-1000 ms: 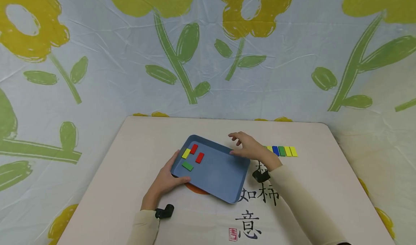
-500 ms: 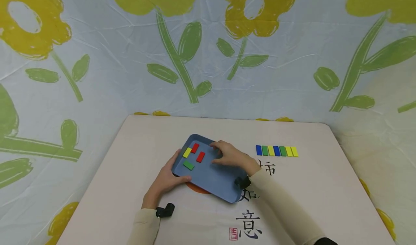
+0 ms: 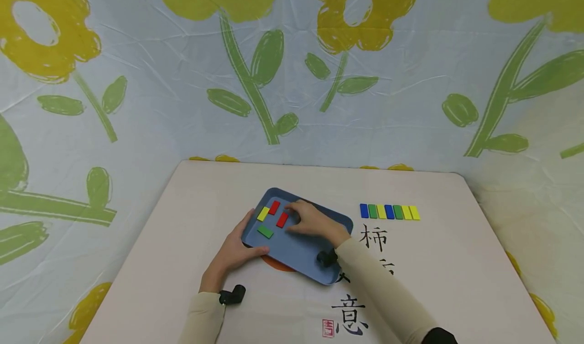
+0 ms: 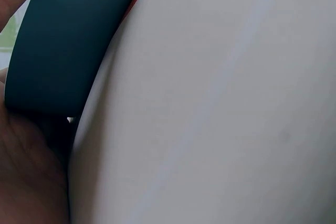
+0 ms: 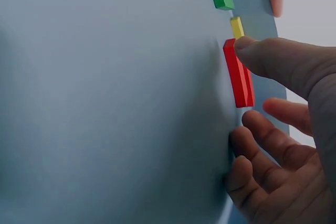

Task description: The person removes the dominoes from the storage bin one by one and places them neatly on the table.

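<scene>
A blue-grey tray (image 3: pixel 310 252) lies slanted on the table. My left hand (image 3: pixel 231 252) grips its left corner, thumb at the near rim and fingers along the left side. On the tray's left part lie a yellow tile (image 3: pixel 262 213), a green tile (image 3: pixel 265 232), a red tile (image 3: pixel 274 207) and a second red tile (image 3: pixel 282 219), all small flat rectangles. My right hand (image 3: pixel 315 221) hovers over the tray just right of the second red tile, thumb and fingers spread apart with a gap. In the right wrist view its thumb overlaps the red tiles (image 5: pixel 239 80).
Right of the tray, a row of blue, green and yellow tiles (image 3: pixel 389 212) lies on the table (image 3: pixel 438 263). Black brush characters (image 3: pixel 350 313) and a red seal mark are printed on the tabletop. A flower-patterned cloth (image 3: pixel 388 105) hangs behind.
My right hand has moved left from the tray's far right corner, beside the tile row, to the second red tile. The left hand, tray and tiles stay in place.
</scene>
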The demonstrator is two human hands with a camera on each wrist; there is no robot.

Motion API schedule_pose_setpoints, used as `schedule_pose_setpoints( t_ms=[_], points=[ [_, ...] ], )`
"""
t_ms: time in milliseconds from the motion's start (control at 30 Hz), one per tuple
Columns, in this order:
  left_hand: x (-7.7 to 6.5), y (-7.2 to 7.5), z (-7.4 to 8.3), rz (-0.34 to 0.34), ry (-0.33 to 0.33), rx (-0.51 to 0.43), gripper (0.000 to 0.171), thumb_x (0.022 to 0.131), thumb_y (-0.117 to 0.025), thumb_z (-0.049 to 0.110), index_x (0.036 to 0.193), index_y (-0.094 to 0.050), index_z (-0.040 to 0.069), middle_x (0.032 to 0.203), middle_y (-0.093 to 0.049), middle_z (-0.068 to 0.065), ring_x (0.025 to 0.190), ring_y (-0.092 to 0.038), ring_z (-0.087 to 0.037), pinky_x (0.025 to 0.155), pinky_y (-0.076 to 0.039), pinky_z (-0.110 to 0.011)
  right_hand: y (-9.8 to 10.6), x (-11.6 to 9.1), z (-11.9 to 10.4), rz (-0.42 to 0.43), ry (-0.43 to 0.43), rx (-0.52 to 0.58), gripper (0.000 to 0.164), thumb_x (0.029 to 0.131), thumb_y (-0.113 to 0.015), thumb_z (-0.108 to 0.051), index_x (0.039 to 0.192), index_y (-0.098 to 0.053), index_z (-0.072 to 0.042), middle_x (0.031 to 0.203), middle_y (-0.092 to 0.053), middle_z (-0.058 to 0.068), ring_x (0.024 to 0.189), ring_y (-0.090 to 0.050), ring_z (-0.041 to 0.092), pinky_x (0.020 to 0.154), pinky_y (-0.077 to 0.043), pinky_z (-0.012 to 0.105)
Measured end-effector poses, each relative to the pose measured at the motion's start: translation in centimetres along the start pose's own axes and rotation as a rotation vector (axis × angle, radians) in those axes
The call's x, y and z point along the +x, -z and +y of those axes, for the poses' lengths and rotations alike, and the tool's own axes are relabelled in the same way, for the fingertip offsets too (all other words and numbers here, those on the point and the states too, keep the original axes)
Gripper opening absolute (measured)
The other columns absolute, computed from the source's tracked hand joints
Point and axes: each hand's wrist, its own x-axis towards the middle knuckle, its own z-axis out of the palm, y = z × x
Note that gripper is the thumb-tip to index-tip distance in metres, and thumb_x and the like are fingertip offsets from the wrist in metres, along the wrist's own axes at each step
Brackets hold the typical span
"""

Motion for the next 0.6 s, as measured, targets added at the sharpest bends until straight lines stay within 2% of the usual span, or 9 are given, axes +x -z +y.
schedule_pose_setpoints(
  t_ms=[233, 600],
  points=[
    [0.0, 0.0, 0.2, 0.004, 0.008, 0.012, 0.113, 0.075, -0.090, 0.047, 0.164, -0.019, 0.042, 0.169, -0.028, -0.007, 0.154, -0.030, -0.038, 0.118, -0.032, -0.065, -0.5, 0.7, -0.4, 0.004, -0.038, 0.003, 0.061, 0.088, -0.081, -0.028, 0.139, -0.060, -0.001, 0.124, -0.063, 0.012, 0.105, -0.059, 0.020, 0.096, -0.054, 0.039],
    [0.1, -0.1, 0.0, 0.004, 0.006, 0.014, 0.113, 0.076, -0.090, 0.045, 0.164, -0.019, 0.040, 0.169, -0.029, -0.009, 0.153, -0.032, -0.037, 0.118, -0.033, -0.065, -1.4, 0.9, -0.3, 0.016, -0.052, -0.024, 0.049, 0.090, -0.081, -0.027, 0.131, -0.067, -0.003, 0.127, -0.061, 0.013, 0.105, -0.059, 0.020, 0.097, -0.054, 0.038]
  ],
)
